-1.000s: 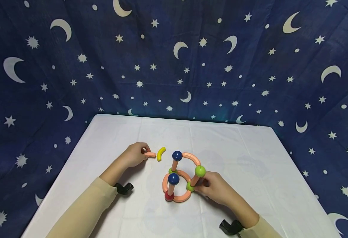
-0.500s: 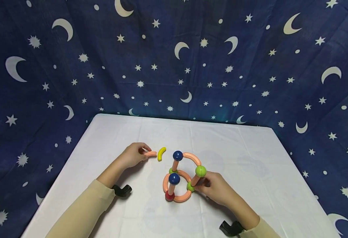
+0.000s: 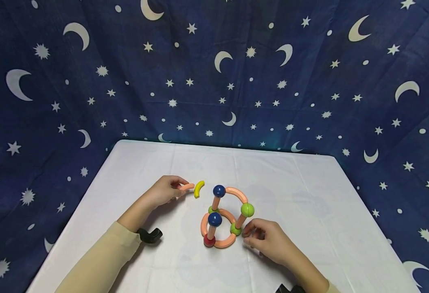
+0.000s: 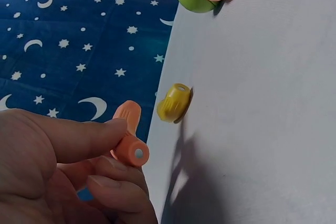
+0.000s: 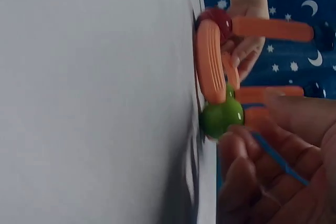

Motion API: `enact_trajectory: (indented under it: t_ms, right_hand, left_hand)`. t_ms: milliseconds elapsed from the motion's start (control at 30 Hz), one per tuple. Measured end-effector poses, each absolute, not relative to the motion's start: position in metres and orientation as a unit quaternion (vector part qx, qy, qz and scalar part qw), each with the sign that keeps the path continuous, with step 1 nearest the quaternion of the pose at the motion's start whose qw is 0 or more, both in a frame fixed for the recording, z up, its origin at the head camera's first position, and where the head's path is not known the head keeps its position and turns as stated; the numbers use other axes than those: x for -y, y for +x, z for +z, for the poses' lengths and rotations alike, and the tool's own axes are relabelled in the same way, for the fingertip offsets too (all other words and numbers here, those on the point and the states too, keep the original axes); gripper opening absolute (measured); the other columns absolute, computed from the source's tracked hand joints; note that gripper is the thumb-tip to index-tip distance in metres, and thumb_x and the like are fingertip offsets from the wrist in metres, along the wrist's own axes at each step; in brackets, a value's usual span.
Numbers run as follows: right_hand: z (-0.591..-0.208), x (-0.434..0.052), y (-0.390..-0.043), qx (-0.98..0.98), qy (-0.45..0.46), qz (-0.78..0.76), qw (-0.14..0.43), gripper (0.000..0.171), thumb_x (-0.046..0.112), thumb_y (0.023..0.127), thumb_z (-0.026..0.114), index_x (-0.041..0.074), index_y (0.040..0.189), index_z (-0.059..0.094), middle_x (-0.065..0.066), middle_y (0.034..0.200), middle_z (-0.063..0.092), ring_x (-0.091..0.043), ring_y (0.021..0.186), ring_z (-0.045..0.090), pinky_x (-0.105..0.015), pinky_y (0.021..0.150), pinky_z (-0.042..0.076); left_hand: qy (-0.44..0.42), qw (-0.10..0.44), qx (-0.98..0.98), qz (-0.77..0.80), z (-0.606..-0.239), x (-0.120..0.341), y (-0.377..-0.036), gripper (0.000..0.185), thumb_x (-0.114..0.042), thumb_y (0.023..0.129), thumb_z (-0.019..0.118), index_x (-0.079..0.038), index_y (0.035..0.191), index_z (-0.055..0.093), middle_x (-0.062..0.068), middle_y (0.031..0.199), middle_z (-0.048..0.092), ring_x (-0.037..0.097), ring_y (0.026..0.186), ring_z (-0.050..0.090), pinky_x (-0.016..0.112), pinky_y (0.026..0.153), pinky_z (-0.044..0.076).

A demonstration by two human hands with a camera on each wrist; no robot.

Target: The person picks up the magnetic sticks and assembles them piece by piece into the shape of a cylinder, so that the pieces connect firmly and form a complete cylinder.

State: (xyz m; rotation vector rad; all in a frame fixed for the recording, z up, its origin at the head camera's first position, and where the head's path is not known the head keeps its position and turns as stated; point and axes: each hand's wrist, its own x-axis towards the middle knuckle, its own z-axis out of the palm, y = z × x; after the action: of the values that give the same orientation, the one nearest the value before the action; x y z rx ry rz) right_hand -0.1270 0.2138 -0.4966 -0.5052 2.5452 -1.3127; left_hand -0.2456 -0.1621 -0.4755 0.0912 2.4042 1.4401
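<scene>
My left hand (image 3: 165,191) pinches a curved orange magnetic stick (image 4: 132,149) between thumb and fingers, at the table's left-middle. Just right of it lies a curved yellow magnetic stick (image 3: 198,189). In the middle stands a frame with a ring of curved orange sticks (image 3: 224,243), joined by a red ball (image 3: 209,241) and green balls (image 3: 235,229). Upright sticks carry two blue balls (image 3: 215,219) and a green ball (image 3: 247,210). A curved stick (image 3: 237,193) links the rear blue ball and upper green ball. My right hand (image 3: 269,241) is beside the frame, fingers loosely bent, holding nothing.
A white cloth covers the table (image 3: 309,187). Behind it hangs a dark blue curtain (image 3: 200,61) with moons and stars. A black wrist mount (image 3: 150,236) sits by the left sleeve.
My right hand has let go of the frame's right upright and drawn back right and toward me. The left hand has raised and tilted the orange stick slightly. The frame stays put.
</scene>
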Motion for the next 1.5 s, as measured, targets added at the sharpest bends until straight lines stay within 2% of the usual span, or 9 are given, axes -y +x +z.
enact_trajectory:
  t_ms: [267, 467, 533, 700, 767, 867, 1033, 1267, 1500]
  right_hand:
    - [-0.497, -0.19, -0.109, -0.817, -0.199, -0.525, 0.134, 0.029, 0.017, 0.095, 0.083, 0.012, 0.122, 0.074, -0.01, 0.106, 0.077, -0.008, 0.063, 0.066, -0.029, 0.046, 0.054]
    - [-0.498, -0.17, -0.103, -0.812, -0.185, -0.539, 0.127, 0.039, 0.012, 0.094, 0.083, 0.011, 0.131, 0.071, -0.009, 0.086, 0.077, -0.015, 0.055, 0.066, -0.028, 0.044, 0.054]
    - [-0.498, -0.165, -0.103, -0.813, -0.182, -0.539, 0.127, 0.042, 0.011, 0.094, 0.082, 0.013, 0.134, 0.07, -0.01, 0.081, 0.077, -0.016, 0.053, 0.066, -0.028, 0.044, 0.054]
    - [-0.5, -0.155, -0.103, -0.808, -0.183, -0.544, 0.131, 0.049, 0.012, 0.095, 0.081, 0.025, 0.141, 0.068, -0.011, 0.102, 0.08, -0.016, 0.053, 0.068, -0.029, 0.045, 0.055]
    - [-0.501, -0.151, -0.104, -0.809, -0.182, -0.543, 0.132, 0.05, 0.014, 0.096, 0.081, 0.031, 0.141, 0.067, -0.01, 0.104, 0.079, -0.015, 0.053, 0.067, -0.029, 0.046, 0.056]
    - [-0.502, -0.145, -0.106, -0.813, -0.176, -0.538, 0.134, 0.048, 0.016, 0.097, 0.081, 0.034, 0.14, 0.068, -0.007, 0.102, 0.08, -0.016, 0.052, 0.067, -0.03, 0.046, 0.057]
    - [-0.505, -0.134, -0.108, -0.81, -0.169, -0.545, 0.139, 0.042, 0.014, 0.095, 0.082, 0.026, 0.134, 0.072, -0.004, 0.123, 0.077, -0.022, 0.056, 0.073, -0.033, 0.045, 0.057]
    - [-0.505, -0.126, -0.109, -0.808, -0.154, -0.551, 0.142, 0.028, 0.012, 0.095, 0.082, 0.025, 0.119, 0.075, -0.002, 0.115, 0.079, -0.022, 0.059, 0.074, -0.034, 0.042, 0.056]
    - [-0.504, -0.12, -0.11, -0.821, -0.151, -0.537, 0.121, 0.017, 0.015, 0.094, 0.084, 0.026, 0.101, 0.074, 0.001, 0.105, 0.081, -0.021, 0.054, 0.071, -0.031, 0.04, 0.053]
  left_hand:
    - [0.028, 0.174, -0.837, 0.518, -0.478, 0.161, -0.245, 0.034, -0.006, 0.096, 0.074, -0.009, 0.13, 0.073, 0.009, 0.1, 0.059, 0.018, 0.069, 0.051, 0.025, 0.056, 0.042]
    - [0.033, 0.169, -0.84, 0.515, -0.479, 0.159, -0.243, 0.032, -0.008, 0.096, 0.075, -0.009, 0.129, 0.074, 0.01, 0.099, 0.062, 0.018, 0.067, 0.053, 0.024, 0.056, 0.042]
    - [0.031, 0.169, -0.841, 0.513, -0.478, 0.158, -0.242, 0.032, -0.009, 0.096, 0.075, -0.01, 0.128, 0.075, 0.011, 0.1, 0.063, 0.018, 0.067, 0.053, 0.025, 0.056, 0.043]
    - [0.032, 0.172, -0.841, 0.513, -0.472, 0.153, -0.238, 0.033, -0.008, 0.093, 0.077, -0.01, 0.126, 0.075, 0.011, 0.099, 0.067, 0.018, 0.067, 0.052, 0.026, 0.057, 0.043]
    - [0.039, 0.172, -0.839, 0.515, -0.468, 0.15, -0.235, 0.033, -0.009, 0.093, 0.078, -0.009, 0.126, 0.075, 0.011, 0.097, 0.069, 0.017, 0.066, 0.05, 0.026, 0.056, 0.042]
    - [0.051, 0.174, -0.832, 0.524, -0.462, 0.147, -0.228, 0.033, -0.01, 0.092, 0.079, -0.008, 0.126, 0.075, 0.01, 0.093, 0.073, 0.016, 0.063, 0.048, 0.026, 0.055, 0.04]
    - [0.067, 0.18, -0.815, 0.546, -0.451, 0.141, -0.215, 0.036, -0.012, 0.091, 0.077, -0.006, 0.126, 0.073, 0.01, 0.092, 0.075, 0.017, 0.066, 0.05, 0.026, 0.055, 0.039]
    - [0.069, 0.188, -0.801, 0.564, -0.435, 0.132, -0.198, 0.032, -0.012, 0.092, 0.076, -0.009, 0.123, 0.074, 0.009, 0.091, 0.074, 0.014, 0.057, 0.042, 0.024, 0.052, 0.033]
    - [0.072, 0.197, -0.796, 0.568, -0.427, 0.128, -0.188, 0.031, -0.014, 0.093, 0.075, -0.01, 0.124, 0.073, 0.009, 0.093, 0.073, 0.015, 0.058, 0.041, 0.024, 0.051, 0.033]
